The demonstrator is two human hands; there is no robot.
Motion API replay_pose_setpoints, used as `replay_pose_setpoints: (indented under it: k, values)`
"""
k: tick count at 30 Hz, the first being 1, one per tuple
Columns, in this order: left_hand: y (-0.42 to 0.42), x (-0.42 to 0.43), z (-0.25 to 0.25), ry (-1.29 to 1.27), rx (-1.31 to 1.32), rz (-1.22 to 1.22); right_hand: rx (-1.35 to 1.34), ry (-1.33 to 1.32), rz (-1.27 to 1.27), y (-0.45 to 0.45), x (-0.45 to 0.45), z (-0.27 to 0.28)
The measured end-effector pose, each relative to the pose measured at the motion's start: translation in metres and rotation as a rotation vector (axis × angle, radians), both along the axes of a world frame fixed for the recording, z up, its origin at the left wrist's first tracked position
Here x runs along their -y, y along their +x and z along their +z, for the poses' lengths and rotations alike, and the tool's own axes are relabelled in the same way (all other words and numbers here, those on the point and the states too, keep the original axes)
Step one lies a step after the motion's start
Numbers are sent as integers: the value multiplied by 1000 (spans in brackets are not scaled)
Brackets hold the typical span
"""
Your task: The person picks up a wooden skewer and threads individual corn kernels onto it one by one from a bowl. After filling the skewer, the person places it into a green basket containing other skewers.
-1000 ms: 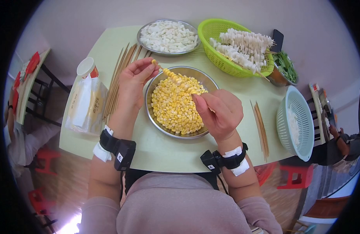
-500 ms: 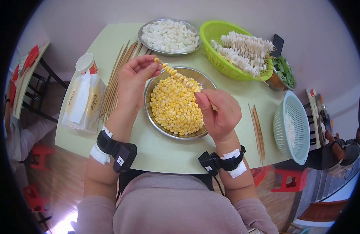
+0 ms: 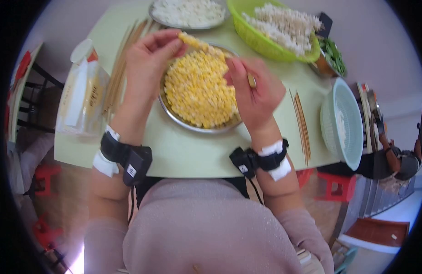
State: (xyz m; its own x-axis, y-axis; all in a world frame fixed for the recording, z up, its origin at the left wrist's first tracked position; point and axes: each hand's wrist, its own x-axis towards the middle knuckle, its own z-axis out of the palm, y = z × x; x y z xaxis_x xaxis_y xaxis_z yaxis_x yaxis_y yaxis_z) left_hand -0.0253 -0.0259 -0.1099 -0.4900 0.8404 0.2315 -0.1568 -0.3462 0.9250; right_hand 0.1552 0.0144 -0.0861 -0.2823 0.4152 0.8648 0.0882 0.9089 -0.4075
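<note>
A corn skewer [image 3: 197,43] crosses the twelve o'clock side of the metal bowl [image 3: 211,130]; the left hand [image 3: 149,57], at ten o'clock, pinches one end while the right hand [image 3: 256,89], at three, grips the other.

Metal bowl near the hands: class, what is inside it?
Loose yellow corn kernels lie in the metal bowl. They hide its bottom; the right hand covers part of its right side.

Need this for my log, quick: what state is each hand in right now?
Left hand: closed, thumb and fingers pinched at the far tip of the corn skewer.
Right hand: closed, holding the skewer's other end.
</note>
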Motion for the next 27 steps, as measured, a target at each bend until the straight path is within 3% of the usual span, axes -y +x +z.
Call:
replay_pose_setpoints:
  k: [11, 14, 19, 21, 22, 24, 27]
  values:
    - [2, -1, 4, 67, -100, 6, -39, 81, 13, 0, -6, 0]
    - [8, -1, 5, 54, -137, -57, -96, -65, -5, 7, -11, 1]
    - [20, -2, -6, -27, -253, -170, -443, -404, -59, 23, -21, 21]
    - [26, 4, -6, -224, -763, -368, -500, -399, -52, 27, -30, 22]
    - [27, 5, -6, -221, -771, -370, -591, -490, 10, 29, -34, 22]
    - [29, 8, -6, -85, -1105, -538, -687, -580, 68, 32, -40, 20]
    - [27, 13, 1, -104, -1117, -606, -805, -788, 182, 30, -51, 16]
